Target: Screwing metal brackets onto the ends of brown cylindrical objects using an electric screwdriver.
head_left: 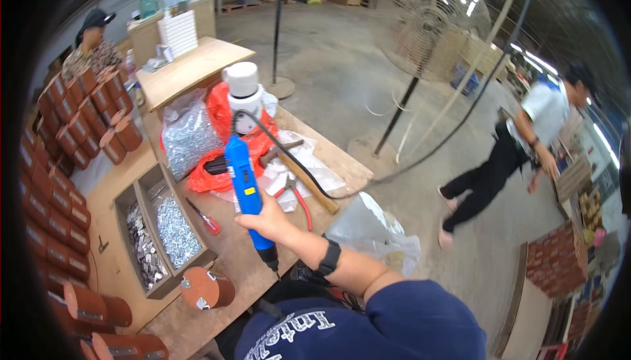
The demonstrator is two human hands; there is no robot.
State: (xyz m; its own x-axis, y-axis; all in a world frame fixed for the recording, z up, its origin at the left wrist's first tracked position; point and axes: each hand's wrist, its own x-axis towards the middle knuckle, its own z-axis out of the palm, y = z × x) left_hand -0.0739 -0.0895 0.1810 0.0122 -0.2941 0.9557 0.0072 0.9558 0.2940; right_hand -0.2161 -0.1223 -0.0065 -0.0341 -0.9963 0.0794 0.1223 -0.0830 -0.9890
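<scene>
My right hand (268, 218) is closed around a blue electric screwdriver (242, 169), held upright with its bit pointing down over the table's near edge. A black cord runs from its top end. My left hand is not in view. Left of the bit, a reddish-brown round box (209, 288) with small metal fittings stands on the wooden table. Behind it, a two-part wooden tray (208, 259) holds silvery screws (174, 232) in one compartment and small metal fittings (146, 248) in the other. A red-handled screwdriver (209, 223) lies beside the tray.
Pliers (301, 205) and a hammer (305, 182) lie beyond my hand. A clear bag of metal parts (189, 130) and a white container (242, 94) stand farther back. Stacked round boxes (56, 228) line the left. One person (92, 48) is far left; another (519, 136) walks at right near a fan (430, 24).
</scene>
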